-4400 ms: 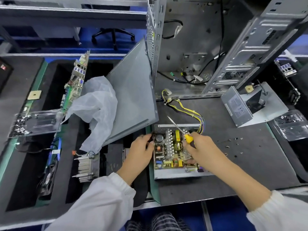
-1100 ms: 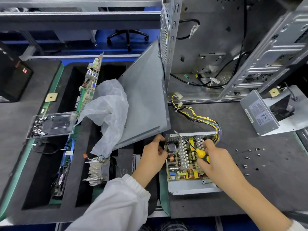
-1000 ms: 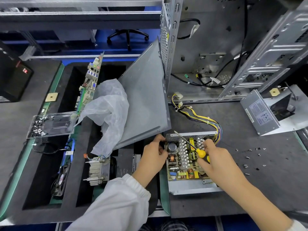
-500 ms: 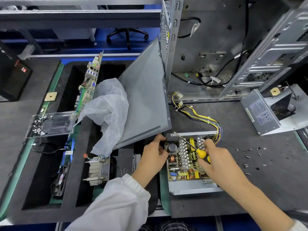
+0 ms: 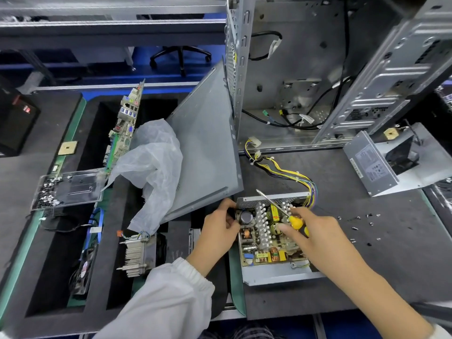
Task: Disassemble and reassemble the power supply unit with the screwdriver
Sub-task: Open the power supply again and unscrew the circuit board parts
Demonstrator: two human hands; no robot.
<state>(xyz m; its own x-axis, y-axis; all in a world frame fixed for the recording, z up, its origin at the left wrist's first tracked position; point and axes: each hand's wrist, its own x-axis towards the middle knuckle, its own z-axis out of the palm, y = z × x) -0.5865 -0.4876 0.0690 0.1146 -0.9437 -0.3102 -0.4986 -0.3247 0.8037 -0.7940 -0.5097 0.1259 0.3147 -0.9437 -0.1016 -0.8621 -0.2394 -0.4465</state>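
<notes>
- The power supply unit [image 5: 274, 241] lies flat on the dark worktop [image 5: 367, 277], close to the person. Its lid is off, so the parts inside can be seen and reached.
- The left hand [image 5: 217, 231] grips the left edge of the box, fingers curled onto it. I think this is to stop the box from sliding.
- The right hand [image 5: 315, 233] holds the screwdriver [image 5: 283, 211] by its yellow handle, with the fingers wrapped round it. One finger sticks out over the parts inside.
- The metal tip points up and away, not down at a screw. So it looks like the tool is just being kept ready while the hand feels around inside.
- The coloured wires [image 5: 293, 174] trail out of the back of the box, out of the way of the hands.
- Small loose screws [image 5: 357, 220] lie on the worktop just to the right, near enough to grab when the box is put back together.
- The grey cover [image 5: 376, 165] rests well apart on the right.
</notes>
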